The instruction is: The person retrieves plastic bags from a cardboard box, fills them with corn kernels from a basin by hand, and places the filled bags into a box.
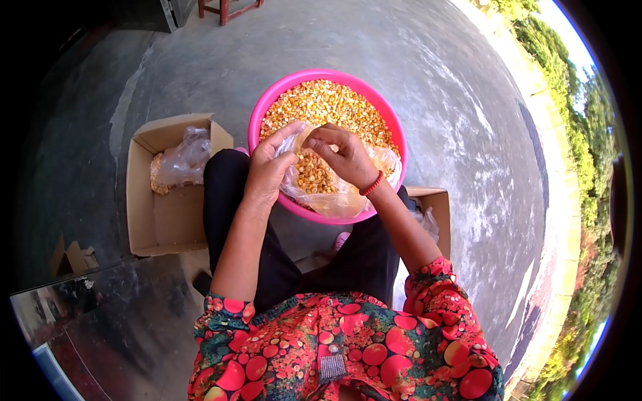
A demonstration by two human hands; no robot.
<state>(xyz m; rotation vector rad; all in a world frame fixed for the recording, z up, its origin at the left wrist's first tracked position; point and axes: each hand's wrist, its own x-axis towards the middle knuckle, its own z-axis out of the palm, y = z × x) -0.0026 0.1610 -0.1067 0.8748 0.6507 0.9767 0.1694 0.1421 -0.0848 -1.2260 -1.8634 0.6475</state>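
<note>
A clear plastic bag [348,202] with yellow corn kernels in it rests on the near side of a pink basin [398,123]. My left hand [269,164] is closed, pinching the bag's rim on its left side. Curled over the bag's mouth, my right hand [346,158] has its fingertips pressed together at the film close to my left fingers; its palm side is hidden. Loose corn kernels [321,103] fill the basin behind both hands. The kernels inside the bag show between my wrists.
Left of my knee stands an open cardboard box [177,224] holding a filled plastic bag [187,158]. Another cardboard box [438,204] with plastic inside is partly hidden by my right arm. A red wooden stool [226,10] stands on the concrete floor at the back.
</note>
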